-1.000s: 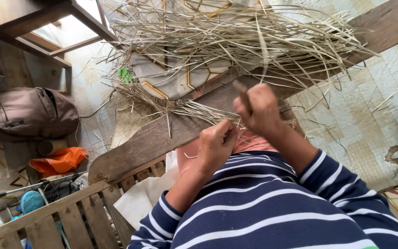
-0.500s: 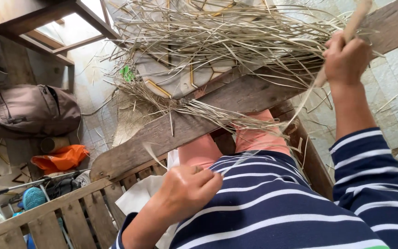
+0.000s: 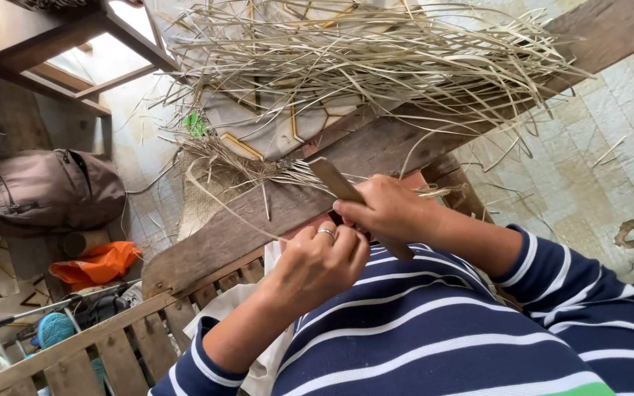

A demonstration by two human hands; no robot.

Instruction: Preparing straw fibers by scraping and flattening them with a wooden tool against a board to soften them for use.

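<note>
The dried grass strands (image 3: 361,59) lay in a loose, tangled heap across the wooden plank (image 3: 258,220) and the floor beyond it, with a thinner bundle trailing down toward the person's lap; they looked light, dry and springy, stiff enough to hold a bend yet likely to snap or fray if pinched hard, so I judged a strand best taken near its end, between fingertips; the right hand (image 3: 390,209) was closed around a flat wooden stick (image 3: 343,189), the stick angled up and away toward the heap, its lower part hidden under the fingers; the left hand (image 3: 321,260), a ring on one finger, was curled nearly shut just below the right and touching it, seemingly pinching a thin strand, though I could not tell for certain what sat inside the fist; a brown backpack (image 3: 42,192) and an orange cloth (image 3: 97,265) lay on the floor to the left, beside a slatted wooden frame (image 3: 75,352).
</note>
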